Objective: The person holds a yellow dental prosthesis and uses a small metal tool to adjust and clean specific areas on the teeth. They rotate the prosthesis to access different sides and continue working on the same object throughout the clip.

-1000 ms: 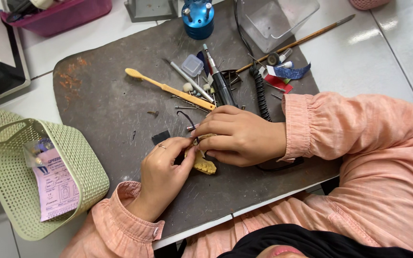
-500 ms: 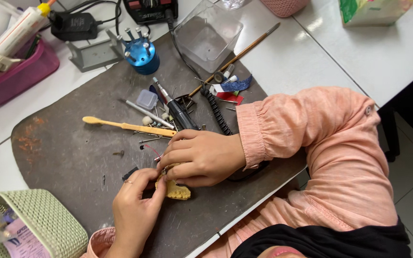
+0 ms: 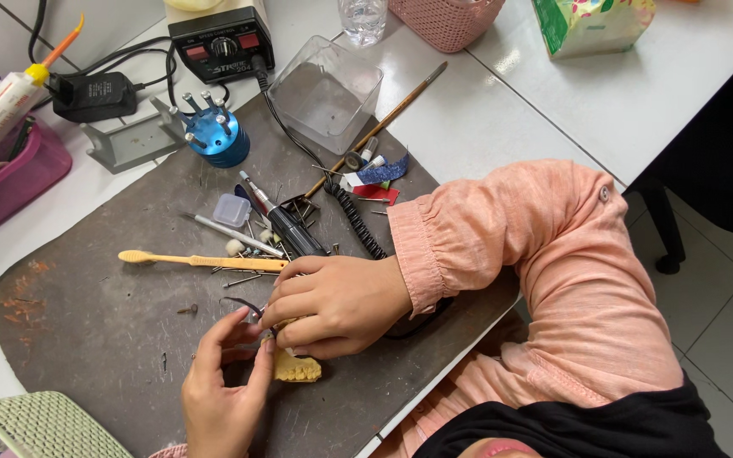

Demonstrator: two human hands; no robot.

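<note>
My right hand (image 3: 337,304) lies curled over a yellow plaster tooth model (image 3: 297,367) on the dark work mat (image 3: 95,322), fingers pressing it down. My left hand (image 3: 224,386) comes in from below, its thumb and fingers pinching at the model's left end, where a thin bent wire (image 3: 243,305) sticks out. Both hands touch the model; most of it is hidden under them. Pink sleeves cover both arms.
A yellow toothbrush (image 3: 201,260), a black handpiece (image 3: 286,225), loose pins and a small clear box (image 3: 232,209) lie just beyond the hands. Farther back stand a blue bur holder (image 3: 214,131), a clear plastic tub (image 3: 326,93), a control box (image 3: 221,41). Green basket (image 3: 40,424) at lower left.
The view has swung left and down, so the mat and hands sit lower left in frame. Both hands have stayed on the tooth model with only slight finger movement.
</note>
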